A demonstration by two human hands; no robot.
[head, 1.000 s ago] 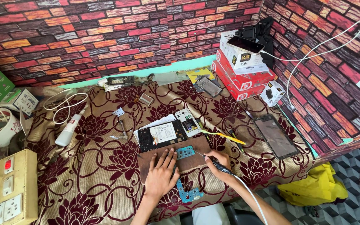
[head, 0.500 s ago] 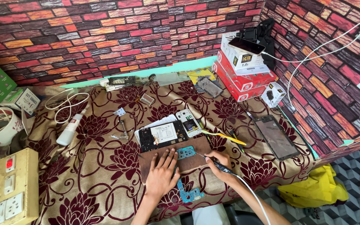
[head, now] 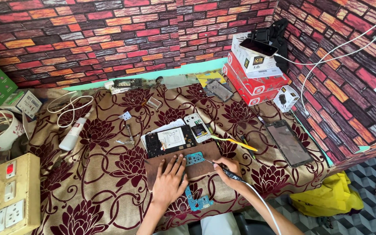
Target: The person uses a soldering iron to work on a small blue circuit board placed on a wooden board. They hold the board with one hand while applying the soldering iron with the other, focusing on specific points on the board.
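Brick-patterned walls are enclosing a table (head: 109, 174) draped in floral cloth. Near its front edge, the left hand (head: 169, 182) is lying flat, fingers spread, pressing a brown board (head: 201, 167) carrying a small blue circuit board (head: 194, 158). The right hand (head: 230, 171) is gripping a corded soldering iron (head: 228, 171), tip touching that board.

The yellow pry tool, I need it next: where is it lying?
In the head view, the yellow pry tool lies on the floral cloth, right of the opened phone, just beyond the right hand.

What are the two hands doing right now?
Left hand: open, flat on the brown board, holding nothing.
Right hand: closed around a corded soldering tool, tip at the blue circuit board.
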